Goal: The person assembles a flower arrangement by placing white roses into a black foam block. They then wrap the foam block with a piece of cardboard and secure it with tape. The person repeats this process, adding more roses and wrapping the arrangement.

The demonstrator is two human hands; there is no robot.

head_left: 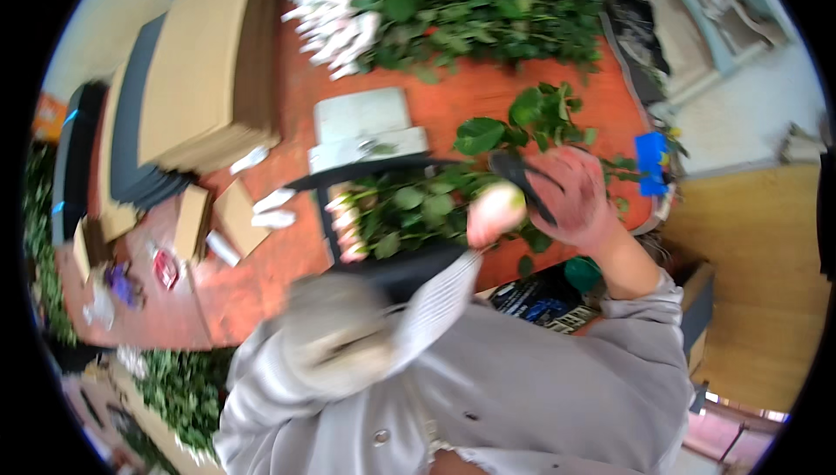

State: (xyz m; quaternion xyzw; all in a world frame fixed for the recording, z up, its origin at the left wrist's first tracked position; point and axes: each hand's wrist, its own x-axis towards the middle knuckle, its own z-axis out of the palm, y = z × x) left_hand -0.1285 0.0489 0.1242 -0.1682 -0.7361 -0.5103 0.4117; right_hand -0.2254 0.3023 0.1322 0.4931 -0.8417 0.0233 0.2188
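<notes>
My left hand [336, 338], blurred and in a grey-beige glove, is close to my body. A white ribbed mesh sleeve [441, 305] stretches from its fingers towards a pale pink rosebud [495, 214]. The bud sits just beside my right hand [568, 197], which looks reddish with dark areas at the fingers, perhaps a glove. My right fingers are curled around the rose at its stem side; the stem itself is mostly hidden. Below them, a row of pink roses [346, 223] lies with leafy stems [411, 207] inside a black-edged holder [326, 227] on the red table [248, 298].
A large pile of leafy stems with white-sleeved heads [339, 24] covers the table's far side. Stacked cardboard [196, 63] stands at the left. A metal plate [362, 122], loose white sleeves [274, 217], cardboard pieces [241, 217] and a blue object [650, 163] lie around.
</notes>
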